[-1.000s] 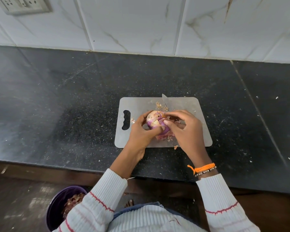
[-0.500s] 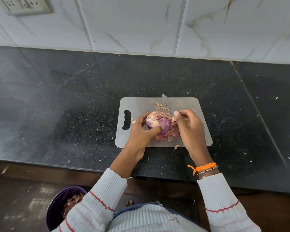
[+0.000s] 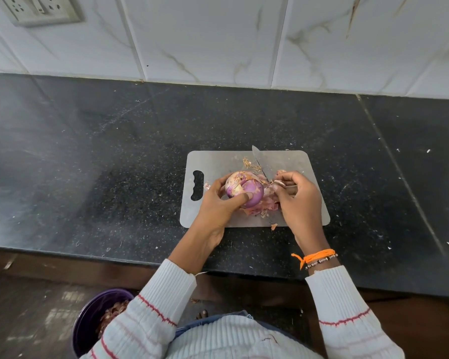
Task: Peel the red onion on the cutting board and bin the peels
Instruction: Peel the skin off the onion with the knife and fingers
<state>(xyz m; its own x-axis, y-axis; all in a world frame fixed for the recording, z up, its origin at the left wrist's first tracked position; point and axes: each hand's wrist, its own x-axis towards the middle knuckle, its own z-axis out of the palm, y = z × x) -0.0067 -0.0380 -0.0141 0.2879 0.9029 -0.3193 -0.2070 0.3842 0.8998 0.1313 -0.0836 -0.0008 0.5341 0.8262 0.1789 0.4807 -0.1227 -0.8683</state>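
Red onion (image 3: 246, 190) on the grey cutting board (image 3: 218, 161), near its middle, partly peeled: purple flesh on the near right side, dry pale skin on the far left side. Left hand (image 3: 218, 203) cupped around the onion from the left, thumb pressed across its near face, fingers curled over the far left side. Right hand (image 3: 294, 196) just right of the onion, fingers curled and pinching a strip of peel (image 3: 278, 183) drawn off toward the right; strip end close to the onion's right shoulder. Loose peels (image 3: 262, 207) heaped on the board between the two hands, below and right of the onion, touching it. One small scrap (image 3: 274, 226) at the board's near edge. Knife (image 3: 259, 161) lying on the far part of the board, blade tip pointing away, handle end hidden behind the right hand; cannot tell whether the hand touches it. Tuft of root fibres (image 3: 249, 163) just left of the blade. Board resting on the dark speckled tabletop (image 3: 114, 164), handle slot toward the left. Purple bin (image 3: 94, 322) on the floor at near left, below the tabletop edge, holding peels and partly hidden by the left sleeve (image 3: 145, 317). Orange thread and bead bracelet (image 3: 319, 257) on the right wrist.
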